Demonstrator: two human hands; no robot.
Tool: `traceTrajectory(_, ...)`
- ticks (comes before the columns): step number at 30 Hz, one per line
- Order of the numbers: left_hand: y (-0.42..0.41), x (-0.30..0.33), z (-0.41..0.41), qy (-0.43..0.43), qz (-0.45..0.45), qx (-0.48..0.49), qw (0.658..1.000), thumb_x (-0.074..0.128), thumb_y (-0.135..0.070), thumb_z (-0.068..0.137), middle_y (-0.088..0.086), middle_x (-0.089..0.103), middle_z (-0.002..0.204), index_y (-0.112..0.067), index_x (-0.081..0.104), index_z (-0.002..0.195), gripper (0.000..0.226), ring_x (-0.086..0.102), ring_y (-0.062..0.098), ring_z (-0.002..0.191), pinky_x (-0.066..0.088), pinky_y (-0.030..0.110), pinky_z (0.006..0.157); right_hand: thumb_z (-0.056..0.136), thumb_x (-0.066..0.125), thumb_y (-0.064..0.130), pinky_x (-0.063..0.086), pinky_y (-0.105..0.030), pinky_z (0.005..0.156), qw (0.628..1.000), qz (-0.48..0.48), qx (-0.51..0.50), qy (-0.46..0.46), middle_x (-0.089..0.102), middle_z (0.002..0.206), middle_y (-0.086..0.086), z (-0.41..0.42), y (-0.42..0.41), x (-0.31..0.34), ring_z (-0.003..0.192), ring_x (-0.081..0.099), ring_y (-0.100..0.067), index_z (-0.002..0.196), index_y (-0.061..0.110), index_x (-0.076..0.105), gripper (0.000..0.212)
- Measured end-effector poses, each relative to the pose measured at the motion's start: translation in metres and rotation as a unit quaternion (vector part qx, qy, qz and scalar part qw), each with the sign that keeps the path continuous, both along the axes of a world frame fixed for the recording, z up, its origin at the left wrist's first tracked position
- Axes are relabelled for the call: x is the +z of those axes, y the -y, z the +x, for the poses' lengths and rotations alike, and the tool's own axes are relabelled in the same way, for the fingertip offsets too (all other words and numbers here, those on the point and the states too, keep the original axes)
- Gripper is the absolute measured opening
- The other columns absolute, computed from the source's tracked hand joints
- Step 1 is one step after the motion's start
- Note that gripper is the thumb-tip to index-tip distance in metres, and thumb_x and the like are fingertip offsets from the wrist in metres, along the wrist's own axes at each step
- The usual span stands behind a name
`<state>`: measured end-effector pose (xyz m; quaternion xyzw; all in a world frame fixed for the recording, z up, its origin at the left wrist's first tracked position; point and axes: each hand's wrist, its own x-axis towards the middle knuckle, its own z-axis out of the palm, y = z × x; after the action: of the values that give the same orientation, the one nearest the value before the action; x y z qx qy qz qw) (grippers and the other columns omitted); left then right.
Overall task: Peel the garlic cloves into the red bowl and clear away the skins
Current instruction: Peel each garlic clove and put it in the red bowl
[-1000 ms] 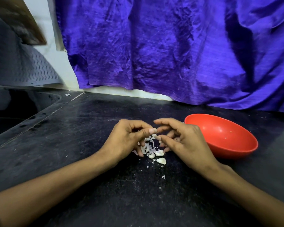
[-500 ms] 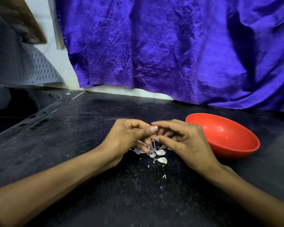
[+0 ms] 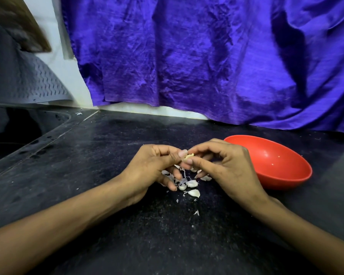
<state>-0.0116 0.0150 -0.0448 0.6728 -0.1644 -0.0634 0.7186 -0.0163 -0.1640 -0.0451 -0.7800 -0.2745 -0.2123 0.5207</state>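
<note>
A small pale garlic clove [image 3: 187,157] is pinched between the fingertips of both hands, just above the dark counter. My left hand [image 3: 153,167] holds it from the left and my right hand [image 3: 224,167] from the right. Under the hands lies a small heap of white garlic cloves and papery skins [image 3: 191,185], partly hidden by my fingers. The red bowl [image 3: 286,175] sits on the counter right of my right hand, tilted toward me, with only a few tiny specks inside.
The black stone counter [image 3: 107,155] carries scattered skin flecks [image 3: 196,212] in front of the heap. A sink recess [image 3: 18,132] opens at the far left. A purple cloth [image 3: 207,56] hangs along the back wall, and a grey perforated mat [image 3: 28,80] leans at the left.
Both hands have lifted slightly and closed together at the fingertips, and the pale clove now shows between them. The bowl and the heap have not moved.
</note>
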Motion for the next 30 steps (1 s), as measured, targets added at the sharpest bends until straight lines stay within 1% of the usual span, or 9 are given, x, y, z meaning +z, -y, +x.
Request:
traceTrajectory(4,-0.005,0.001,0.005,0.137,0.082,0.075,0.984,0.071,-0.017,0.082,0.003,0.071,0.067,-0.011,0.075,0.083,0.007,0.056,0.010,0.048,0.050,0.026,0.041,0.080,0.076,0.016,0.059,-0.034,0.056,1.000,-0.003,-0.005,0.002,0.071,0.076,-0.004,0.002,0.001,0.000,0.062,0.069,-0.020,0.088,0.013,0.073,0.009)
traceTrajectory(7,-0.011,-0.006,0.012,0.243,0.187,0.159,0.938,0.079,-0.023,0.078,-0.008,0.070,0.062,-0.025,0.076,0.078,0.004,0.058,0.002,0.048,0.055,0.031,0.051,0.084,0.072,0.008,0.058,-0.034,0.058,0.997,-0.059,-0.020,0.040,0.071,0.077,0.005,0.003,0.002,-0.003,0.063,0.068,-0.011,0.092,0.014,0.072,0.010)
traceTrajectory(11,-0.018,-0.018,0.022,0.356,0.284,0.195,0.869,0.062,-0.029,0.086,-0.014,0.074,0.082,-0.035,0.064,0.104,0.019,0.064,-0.002,0.063,0.057,0.038,0.067,0.087,0.065,0.004,0.050,-0.015,0.070,0.971,-0.175,-0.051,0.157,0.067,0.089,0.003,0.011,0.008,-0.008,0.076,0.061,-0.002,0.103,0.010,0.070,0.017)
traceTrajectory(16,-0.018,-0.010,0.014,0.425,0.296,0.271,0.812,0.066,-0.019,0.088,-0.006,0.076,0.086,-0.023,0.074,0.103,0.017,0.068,0.008,0.069,0.058,0.031,0.065,0.093,0.059,0.009,0.050,-0.026,0.079,0.938,-0.227,-0.097,0.242,0.064,0.097,-0.008,0.010,0.013,-0.007,0.086,0.062,-0.019,0.112,0.002,0.067,0.022)
traceTrajectory(19,-0.020,-0.005,0.002,0.397,0.311,0.290,0.813,0.069,-0.035,0.084,-0.010,0.074,0.078,-0.026,0.074,0.092,0.014,0.068,0.010,0.065,0.055,0.031,0.061,0.094,0.059,0.021,0.051,-0.030,0.073,0.938,-0.238,-0.089,0.234,0.062,0.093,-0.005,0.000,0.009,-0.007,0.081,0.060,-0.017,0.103,0.004,0.068,0.022)
traceTrajectory(22,-0.016,-0.004,-0.012,0.348,0.348,0.288,0.822,0.061,-0.056,0.079,-0.011,0.071,0.068,-0.029,0.074,0.083,0.030,0.067,0.011,0.063,0.052,0.031,0.060,0.093,0.058,0.030,0.049,-0.031,0.069,0.937,-0.266,-0.092,0.209,0.060,0.088,-0.002,-0.005,0.011,-0.010,0.077,0.056,-0.014,0.095,0.008,0.067,0.023)
traceTrajectory(24,-0.010,-0.001,-0.019,0.338,0.350,0.266,0.832,0.058,-0.056,0.081,-0.009,0.070,0.065,-0.028,0.074,0.084,0.032,0.065,0.011,0.061,0.052,0.032,0.059,0.094,0.056,0.032,0.048,-0.030,0.070,0.941,-0.263,-0.104,0.185,0.059,0.087,0.001,-0.011,0.016,-0.009,0.076,0.051,-0.007,0.095,0.011,0.066,0.024)
traceTrajectory(27,0.011,0.009,-0.019,0.336,0.319,0.169,0.870,0.061,-0.025,0.093,-0.009,0.069,0.070,-0.021,0.074,0.097,0.013,0.061,0.000,0.054,0.055,0.031,0.056,0.094,0.059,0.023,0.043,-0.020,0.073,0.953,-0.222,-0.126,0.163,0.060,0.089,0.004,-0.022,0.029,0.000,0.078,0.044,0.003,0.101,0.011,0.066,0.016)
traceTrajectory(30,0.040,0.024,-0.017,0.316,0.307,0.087,0.893,0.047,0.016,0.087,0.008,0.072,0.090,-0.010,0.066,0.119,0.045,0.065,-0.004,0.061,0.055,0.022,0.053,0.091,0.060,0.012,0.041,-0.015,0.077,0.959,-0.192,-0.152,0.142,0.062,0.091,0.005,-0.031,0.058,0.018,0.080,0.053,-0.002,0.104,0.010,0.068,0.016)
